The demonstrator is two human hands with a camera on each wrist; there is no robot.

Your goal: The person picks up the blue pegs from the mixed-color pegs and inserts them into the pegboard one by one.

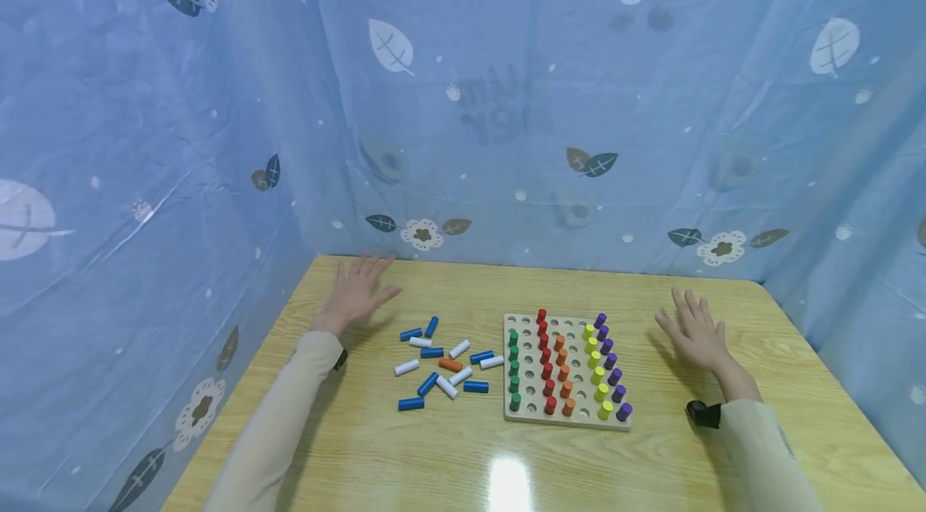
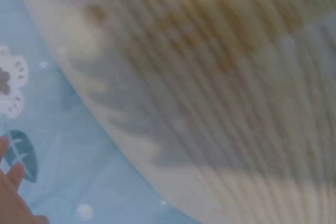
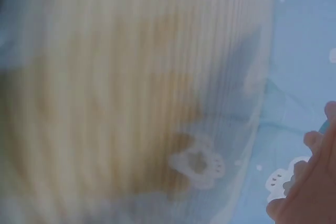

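Observation:
My left hand point(image 1: 354, 295), fingers spread, is over the far left of the table, with loose blue pegs point(image 1: 411, 333) and white pegs point(image 1: 407, 367) to its right. One loose orange peg point(image 1: 450, 365) lies among them. A wooden pegboard point(image 1: 528, 413) sits right of this scatter, bearing upright green pegs point(image 1: 514, 368), red pegs point(image 1: 546, 356), orange pegs point(image 1: 564, 373), yellow pegs point(image 1: 596, 375) and purple pegs point(image 1: 615, 377). Holes show between the colour columns. To the board's right is my right hand point(image 1: 698, 335), fingers extended, holding nothing. In the wrist views, fingers point(image 2: 14, 174) appear at the edges.
The light wood table point(image 1: 405, 456) reflects a bright glare near its front. Blue patterned curtains point(image 1: 492, 94) hang behind it and at both sides. Dark wrist devices point(image 1: 703, 414) sit at the sleeve cuffs.

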